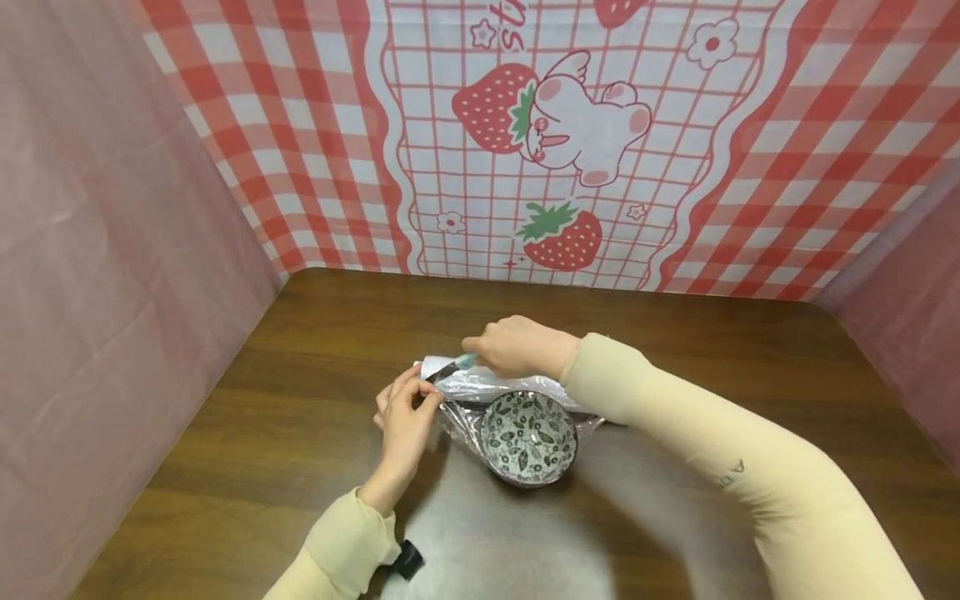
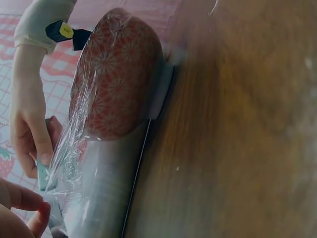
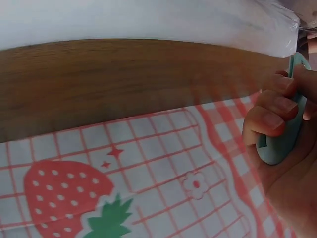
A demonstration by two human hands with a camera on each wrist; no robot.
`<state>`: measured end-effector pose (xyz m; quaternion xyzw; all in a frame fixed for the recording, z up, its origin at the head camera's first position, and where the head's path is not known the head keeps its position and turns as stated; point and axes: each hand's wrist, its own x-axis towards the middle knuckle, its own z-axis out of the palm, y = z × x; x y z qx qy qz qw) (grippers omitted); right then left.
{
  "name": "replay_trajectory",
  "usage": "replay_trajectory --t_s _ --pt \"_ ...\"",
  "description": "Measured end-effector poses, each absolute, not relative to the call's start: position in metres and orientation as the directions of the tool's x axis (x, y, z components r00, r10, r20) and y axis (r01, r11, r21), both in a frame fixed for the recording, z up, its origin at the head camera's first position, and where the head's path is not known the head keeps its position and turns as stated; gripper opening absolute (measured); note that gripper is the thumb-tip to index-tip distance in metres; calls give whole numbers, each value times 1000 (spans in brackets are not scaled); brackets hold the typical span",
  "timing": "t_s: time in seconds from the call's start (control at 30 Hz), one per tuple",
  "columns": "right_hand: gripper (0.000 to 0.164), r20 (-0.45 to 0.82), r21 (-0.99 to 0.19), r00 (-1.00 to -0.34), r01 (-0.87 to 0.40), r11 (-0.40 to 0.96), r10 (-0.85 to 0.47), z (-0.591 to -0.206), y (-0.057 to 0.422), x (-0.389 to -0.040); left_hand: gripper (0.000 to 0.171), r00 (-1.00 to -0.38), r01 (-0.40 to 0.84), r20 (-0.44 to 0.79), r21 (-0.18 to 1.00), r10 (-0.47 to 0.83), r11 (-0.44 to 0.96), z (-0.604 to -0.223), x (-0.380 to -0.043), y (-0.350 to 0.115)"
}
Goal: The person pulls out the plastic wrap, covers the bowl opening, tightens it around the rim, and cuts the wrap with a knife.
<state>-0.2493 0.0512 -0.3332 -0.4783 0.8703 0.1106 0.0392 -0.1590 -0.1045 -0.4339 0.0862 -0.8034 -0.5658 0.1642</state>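
A bowl (image 1: pixel 529 438) with a dark leaf pattern inside stands on the table, its outside reddish in the left wrist view. Clear cling film (image 2: pixel 74 163) stretches over it from a white roll (image 1: pixel 480 385) lying just behind. My left hand (image 1: pixel 407 412) pinches the film's edge between thumb and forefinger, at the left end of the roll. In my right hand (image 1: pixel 517 346) is a knife (image 3: pixel 285 131), fingers curled round its teal handle. Its dark blade (image 1: pixel 442 372) lies over the film at the roll's left end, pointing towards my left hand.
Under everything is a brown wooden table (image 1: pixel 300 483). A red and white strawberry-print cloth (image 1: pixel 555 167) hangs along its back edge, with pink curtains (image 1: pixel 97 250) at the sides. A black strap piece (image 1: pixel 407 560) sits by the left wrist.
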Motion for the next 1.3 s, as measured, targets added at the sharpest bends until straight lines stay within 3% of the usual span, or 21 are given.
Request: replay_trajectory --t_s 0.2,0.93,1.3 --pt "20 -253 213 -530 -847 488 -810 -337 35 -246 6 -937 49 170 929 -306 367 -430 -158 -107" --pt "20 -256 191 -532 -846 498 -807 -334 55 -245 6 -926 31 177 916 -333 400 -429 -158 -106" --pt "13 -247 159 -526 -851 501 -814 -335 77 -244 5 -928 32 180 911 -325 410 -428 -157 -105"
